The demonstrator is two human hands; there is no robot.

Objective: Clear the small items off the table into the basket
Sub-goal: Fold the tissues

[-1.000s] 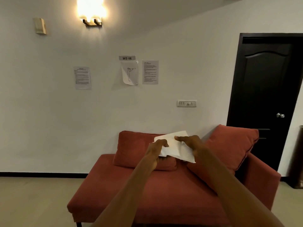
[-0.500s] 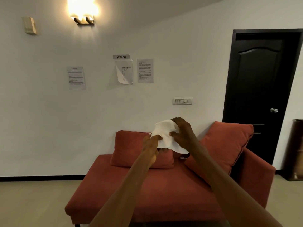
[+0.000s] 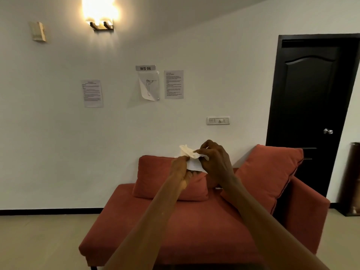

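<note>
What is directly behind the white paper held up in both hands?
Behind the white paper is the sofa's left cushion and white wall. The hands cover its lower edge.

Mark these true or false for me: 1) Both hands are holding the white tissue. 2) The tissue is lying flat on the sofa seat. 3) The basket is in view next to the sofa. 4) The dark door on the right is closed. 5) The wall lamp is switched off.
1) True: the left hand and right hand both pinch the white tissue.
2) False: it is held up in the air in front of the red sofa, crumpled between the fingers.
3) False: no basket or table shows in this view.
4) True: the door is shut.
5) False: the wall lamp is glowing brightly.
</note>
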